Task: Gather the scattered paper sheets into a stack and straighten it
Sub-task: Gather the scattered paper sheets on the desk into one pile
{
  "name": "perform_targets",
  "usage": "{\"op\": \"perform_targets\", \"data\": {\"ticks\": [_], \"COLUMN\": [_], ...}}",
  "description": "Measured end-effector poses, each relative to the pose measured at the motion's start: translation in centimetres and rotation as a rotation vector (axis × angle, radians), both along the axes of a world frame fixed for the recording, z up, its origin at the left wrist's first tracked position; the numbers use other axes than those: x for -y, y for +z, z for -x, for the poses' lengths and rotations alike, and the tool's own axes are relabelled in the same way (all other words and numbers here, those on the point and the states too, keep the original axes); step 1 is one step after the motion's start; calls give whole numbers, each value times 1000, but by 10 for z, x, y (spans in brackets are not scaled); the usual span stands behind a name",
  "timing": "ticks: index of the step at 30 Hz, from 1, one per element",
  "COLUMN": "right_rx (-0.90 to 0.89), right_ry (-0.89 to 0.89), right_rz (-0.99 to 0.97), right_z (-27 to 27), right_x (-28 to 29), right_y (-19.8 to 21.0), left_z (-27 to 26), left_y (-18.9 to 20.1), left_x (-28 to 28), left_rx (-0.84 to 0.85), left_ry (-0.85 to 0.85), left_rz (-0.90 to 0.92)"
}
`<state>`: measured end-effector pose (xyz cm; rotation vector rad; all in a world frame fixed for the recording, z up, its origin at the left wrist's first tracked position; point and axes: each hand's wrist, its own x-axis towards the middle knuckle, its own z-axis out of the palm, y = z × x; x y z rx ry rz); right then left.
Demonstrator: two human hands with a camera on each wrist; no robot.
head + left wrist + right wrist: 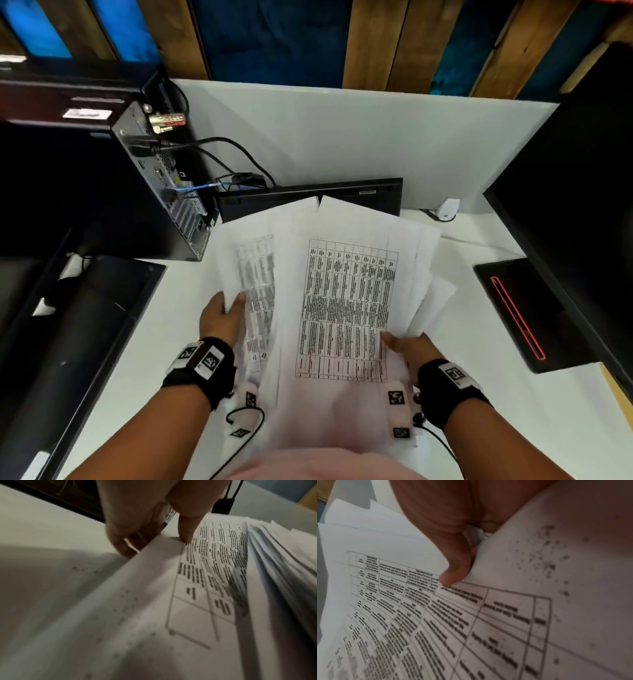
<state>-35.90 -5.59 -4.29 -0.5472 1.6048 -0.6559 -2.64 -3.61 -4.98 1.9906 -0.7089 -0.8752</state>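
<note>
A fanned bundle of white paper sheets printed with tables is held up over the white desk, its edges uneven and splayed to both sides. My left hand grips the bundle's left edge, thumb on top of a printed sheet and fingers curled underneath. My right hand pinches the right edge, with the thumb pressing on the top sheet and the other fingers hidden behind the paper. The sheets' near ends hang toward my body.
A black keyboard lies behind the papers, a desktop computer case with cables stands at the left. A dark monitor and a black pad sit at the right, a small white device at the back.
</note>
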Motion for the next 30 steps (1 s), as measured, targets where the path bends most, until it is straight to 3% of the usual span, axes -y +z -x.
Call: {"op": "perform_targets", "data": {"ticks": [3, 8, 10, 13, 15, 19, 25, 28, 30], "right_rx": [66, 163, 187, 171, 156, 103, 148, 172, 144], "right_ry": [31, 78, 89, 110, 124, 128, 121, 133, 88], "right_rz": [41, 27, 22, 46, 66, 96, 109, 107, 104], "right_z": [4, -1, -4, -3, -2, -2, -9, -6, 1], "right_x": [-2, -3, -1, 2, 2, -2, -4, 0, 5], "right_y": [9, 16, 11, 4, 1, -8, -2, 4, -15], "left_z": [10, 24, 27, 24, 20, 23, 40, 36, 36], "left_y": [17, 19, 17, 10, 2, -14, -11, -9, -5], "left_x": [6, 10, 8, 9, 7, -3, -3, -2, -2], "left_rx": [-107, -217, -234, -154, -71, 16, -32, -21, -19], "left_ry": [-112, -347, -369, -211, -182, -309, -524, -388, -226], "left_rz": [140, 25, -11, -34, -142, -297, -302, -277, -211]}}
